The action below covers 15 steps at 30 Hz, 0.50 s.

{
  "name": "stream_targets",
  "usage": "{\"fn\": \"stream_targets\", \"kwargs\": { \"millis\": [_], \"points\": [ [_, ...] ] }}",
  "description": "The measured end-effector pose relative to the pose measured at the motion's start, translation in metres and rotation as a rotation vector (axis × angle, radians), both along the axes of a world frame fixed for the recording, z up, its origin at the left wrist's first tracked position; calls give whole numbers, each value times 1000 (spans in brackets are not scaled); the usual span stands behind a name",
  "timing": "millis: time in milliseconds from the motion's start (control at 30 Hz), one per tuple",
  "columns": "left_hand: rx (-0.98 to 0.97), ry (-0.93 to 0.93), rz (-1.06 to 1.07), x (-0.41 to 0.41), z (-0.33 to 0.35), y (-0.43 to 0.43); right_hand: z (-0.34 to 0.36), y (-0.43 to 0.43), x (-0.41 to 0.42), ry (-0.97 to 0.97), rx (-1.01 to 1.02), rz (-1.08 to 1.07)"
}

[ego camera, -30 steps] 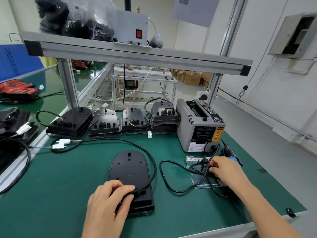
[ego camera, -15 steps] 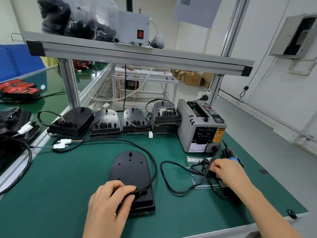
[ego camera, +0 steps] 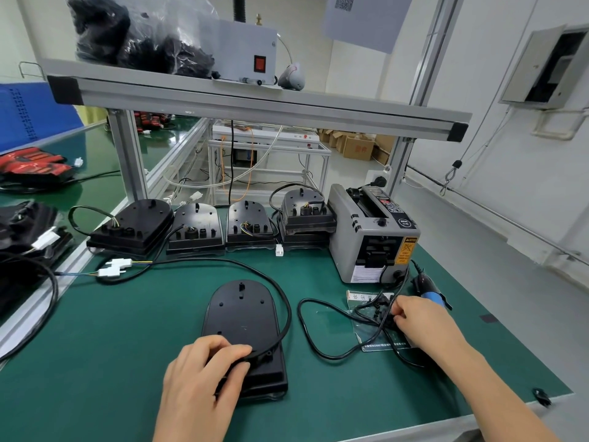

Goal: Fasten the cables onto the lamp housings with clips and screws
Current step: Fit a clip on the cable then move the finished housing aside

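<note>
My left grip [ego camera: 204, 378] pinched the cable [ego camera: 289, 314] atop the lamp housing [ego camera: 242, 314]; right grip [ego camera: 424, 320] unclear; yellow label [ego camera: 408, 250] on tape dispenser [ego camera: 357, 237] unreadable.

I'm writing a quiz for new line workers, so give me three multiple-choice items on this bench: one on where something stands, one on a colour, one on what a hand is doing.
1. Where does the tape dispenser stand?
A) right of the back row of lamp housings
B) on the floor
C) inside a cardboard box

2. What colour is the table mat?
A) red
B) green
C) white

3. What is the left hand doing?
A) lying flat on bare mat
B) gripping the cable at the front housing
C) holding a hammer

Key:
1 A, it stands at the right end of that row.
2 B, the mat is green all over.
3 B, its fingers and thumb curl round the cable at the housing's near end.
</note>
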<state>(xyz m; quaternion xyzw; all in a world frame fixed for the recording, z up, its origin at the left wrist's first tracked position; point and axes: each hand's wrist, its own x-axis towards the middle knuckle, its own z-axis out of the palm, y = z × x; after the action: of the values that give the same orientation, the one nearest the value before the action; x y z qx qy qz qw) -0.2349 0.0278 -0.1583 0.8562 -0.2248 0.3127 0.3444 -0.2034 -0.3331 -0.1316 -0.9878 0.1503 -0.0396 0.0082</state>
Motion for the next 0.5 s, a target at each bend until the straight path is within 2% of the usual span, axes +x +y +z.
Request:
{"fn": "stream_targets", "kwargs": {
  "millis": [200, 500],
  "points": [
    [5, 1, 0, 0, 0, 1, -1, -1, 1, 47, 28, 11],
    [-3, 7, 0, 0, 0, 0, -1, -8, 2, -9, 115, 28]
  ]
}}
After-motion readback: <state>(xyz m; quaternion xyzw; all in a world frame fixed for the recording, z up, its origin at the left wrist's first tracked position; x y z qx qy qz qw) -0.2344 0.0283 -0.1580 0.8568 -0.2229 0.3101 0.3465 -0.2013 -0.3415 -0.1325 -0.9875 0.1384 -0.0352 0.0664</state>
